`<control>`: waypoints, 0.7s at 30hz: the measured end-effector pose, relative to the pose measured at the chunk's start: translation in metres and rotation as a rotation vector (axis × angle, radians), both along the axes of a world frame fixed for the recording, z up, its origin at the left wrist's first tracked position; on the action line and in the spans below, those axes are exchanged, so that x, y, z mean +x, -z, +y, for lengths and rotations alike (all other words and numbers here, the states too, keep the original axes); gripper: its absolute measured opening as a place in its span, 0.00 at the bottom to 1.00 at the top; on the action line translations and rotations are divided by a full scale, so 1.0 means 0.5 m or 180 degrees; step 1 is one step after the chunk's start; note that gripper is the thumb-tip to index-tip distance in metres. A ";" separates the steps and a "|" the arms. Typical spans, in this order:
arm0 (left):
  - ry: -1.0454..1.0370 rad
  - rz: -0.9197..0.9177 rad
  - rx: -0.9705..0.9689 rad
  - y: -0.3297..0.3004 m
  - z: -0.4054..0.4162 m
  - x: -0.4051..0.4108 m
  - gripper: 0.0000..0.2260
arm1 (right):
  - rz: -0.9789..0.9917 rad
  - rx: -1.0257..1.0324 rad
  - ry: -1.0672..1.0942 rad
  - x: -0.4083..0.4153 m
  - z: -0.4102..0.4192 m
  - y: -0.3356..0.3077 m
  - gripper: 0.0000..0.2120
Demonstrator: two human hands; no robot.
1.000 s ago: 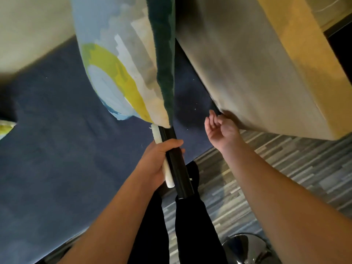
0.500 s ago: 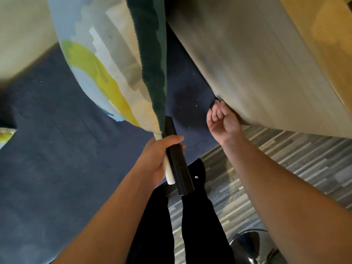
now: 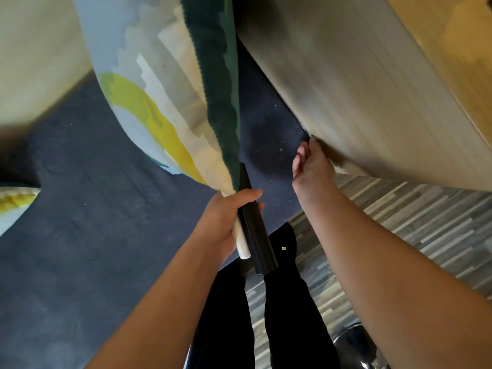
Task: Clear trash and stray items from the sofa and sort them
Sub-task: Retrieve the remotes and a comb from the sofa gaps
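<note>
My left hand (image 3: 226,217) grips three things together: the corner of a patterned cushion (image 3: 159,97) in blue, yellow, cream and dark green, a long black remote (image 3: 255,235), and a white stick-like object (image 3: 243,246). The cushion is lifted off the dark blue sofa seat (image 3: 93,222). My right hand (image 3: 311,169) reaches into the gap where the seat meets the beige sofa arm (image 3: 359,89), fingers curled against the arm's lower edge. What the fingers touch is hidden. Small pale crumbs (image 3: 281,149) dot the seat by the gap.
A second patterned cushion (image 3: 16,206) shows at the left edge. The beige backrest (image 3: 34,62) is at upper left. Striped wood-look floor (image 3: 412,222) lies to the right, with a chrome stool base (image 3: 356,350) at the bottom. My black-trousered legs (image 3: 287,302) stand against the sofa front.
My right hand has slid further along the foot of the sofa arm and turned, fingers now tucked against it. The left hand keeps its grip on the cushion, remote and white object.
</note>
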State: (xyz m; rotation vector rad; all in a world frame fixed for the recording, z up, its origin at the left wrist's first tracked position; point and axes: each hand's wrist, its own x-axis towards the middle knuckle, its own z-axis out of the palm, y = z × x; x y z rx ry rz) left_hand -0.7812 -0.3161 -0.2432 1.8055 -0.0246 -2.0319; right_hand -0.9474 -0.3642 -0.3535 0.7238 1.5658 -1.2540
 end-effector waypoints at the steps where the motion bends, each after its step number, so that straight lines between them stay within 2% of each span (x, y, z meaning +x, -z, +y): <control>1: 0.0021 -0.0012 0.0003 0.000 -0.001 0.002 0.20 | 0.0063 -0.0008 0.0005 0.003 0.001 0.001 0.08; 8: 0.0021 -0.0031 0.0055 0.002 0.000 0.015 0.24 | 0.0448 0.0020 0.0105 0.010 -0.009 0.001 0.12; 11: 0.0020 -0.0030 0.0046 0.003 0.003 0.023 0.23 | 0.0638 -0.0172 -0.0165 0.023 -0.031 -0.013 0.09; 14: 0.0049 -0.0058 0.0074 0.004 0.003 0.029 0.23 | 0.0567 -0.0409 -0.0190 0.042 -0.063 -0.034 0.10; 16: 0.0019 -0.0073 0.0093 0.004 0.004 0.031 0.21 | 0.0329 -0.0495 -0.0052 0.048 -0.073 -0.048 0.09; 18: -0.0013 -0.0056 0.0058 0.004 0.004 0.033 0.17 | -0.0170 -0.0683 0.0373 0.041 -0.073 -0.061 0.04; 21: -0.0028 -0.0013 0.0026 0.003 0.005 0.034 0.14 | -0.0967 -0.1160 0.1168 0.021 -0.051 -0.066 0.11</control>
